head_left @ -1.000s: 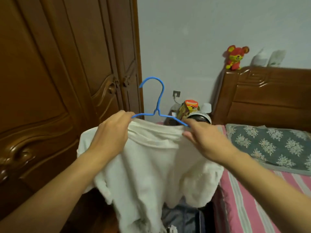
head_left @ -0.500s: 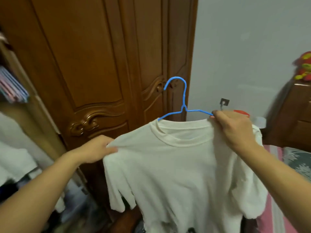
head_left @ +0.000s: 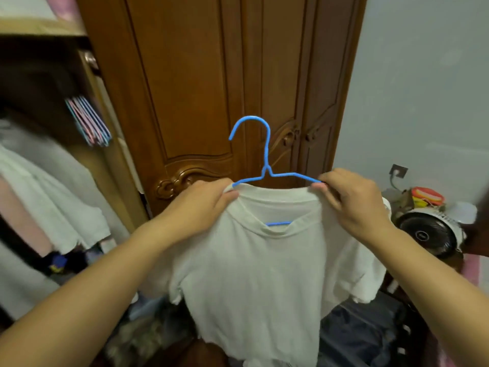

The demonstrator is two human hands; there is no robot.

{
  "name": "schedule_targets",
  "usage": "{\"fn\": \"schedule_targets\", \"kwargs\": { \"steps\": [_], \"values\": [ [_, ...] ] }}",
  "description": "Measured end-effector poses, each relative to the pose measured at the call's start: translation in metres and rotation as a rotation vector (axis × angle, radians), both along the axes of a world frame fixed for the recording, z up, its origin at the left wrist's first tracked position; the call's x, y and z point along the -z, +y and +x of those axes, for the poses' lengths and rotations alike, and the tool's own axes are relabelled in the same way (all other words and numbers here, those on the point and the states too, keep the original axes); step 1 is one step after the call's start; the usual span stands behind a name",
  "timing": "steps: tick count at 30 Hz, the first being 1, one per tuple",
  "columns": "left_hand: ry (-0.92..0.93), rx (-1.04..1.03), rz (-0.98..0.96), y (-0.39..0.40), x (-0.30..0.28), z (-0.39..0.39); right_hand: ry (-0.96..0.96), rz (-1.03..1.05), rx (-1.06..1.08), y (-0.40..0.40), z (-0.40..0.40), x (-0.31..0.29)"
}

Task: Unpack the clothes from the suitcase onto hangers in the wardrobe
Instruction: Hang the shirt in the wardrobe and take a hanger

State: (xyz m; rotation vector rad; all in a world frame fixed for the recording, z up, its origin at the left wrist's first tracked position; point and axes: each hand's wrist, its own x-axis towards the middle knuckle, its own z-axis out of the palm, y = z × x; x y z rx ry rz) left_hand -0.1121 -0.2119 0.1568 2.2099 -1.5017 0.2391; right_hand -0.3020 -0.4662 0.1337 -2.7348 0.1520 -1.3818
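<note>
The open wardrobe (head_left: 39, 154) gapes at your left with clothes and spare hangers (head_left: 88, 121) inside, its carved door (head_left: 211, 88) straight ahead. Before that door hangs the white T-shirt (head_left: 259, 274) on the blue hanger (head_left: 266, 165). Your left hand (head_left: 195, 207) and right hand (head_left: 352, 205) each curl fingers (head_left: 329, 200) around a shoulder, pinching cloth and wire.

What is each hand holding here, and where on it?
Left hand grips the white T-shirt at its left shoulder, over the blue hanger; right hand grips the right shoulder likewise.

A white T-shirt (head_left: 254, 274) hangs upright on a blue wire hanger (head_left: 266, 165) before the brown wardrobe (head_left: 211, 75).
</note>
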Motion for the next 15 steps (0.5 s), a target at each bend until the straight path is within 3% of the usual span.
{"fn": "schedule_targets", "kwargs": {
  "steps": [3,5,8,11,15],
  "values": [
    [-0.237,-0.162,-0.064,0.024,0.009,0.015,0.357,0.249,-0.082,-0.01,-0.002,0.002],
    [-0.289,-0.203,-0.017,0.04,0.017,0.027,0.551,0.125,-0.02,-0.012,-0.005,0.017],
    [-0.284,-0.242,0.071,0.058,0.022,0.036,0.5,0.021,-0.055,0.011,0.01,0.025],
    [-0.292,-0.302,0.122,0.081,0.015,0.043,0.615,-0.092,-0.178,0.043,0.04,0.017],
    [-0.376,-0.332,0.195,0.116,0.004,0.067,0.673,0.047,-0.31,0.065,0.072,0.013]
  ]
}}
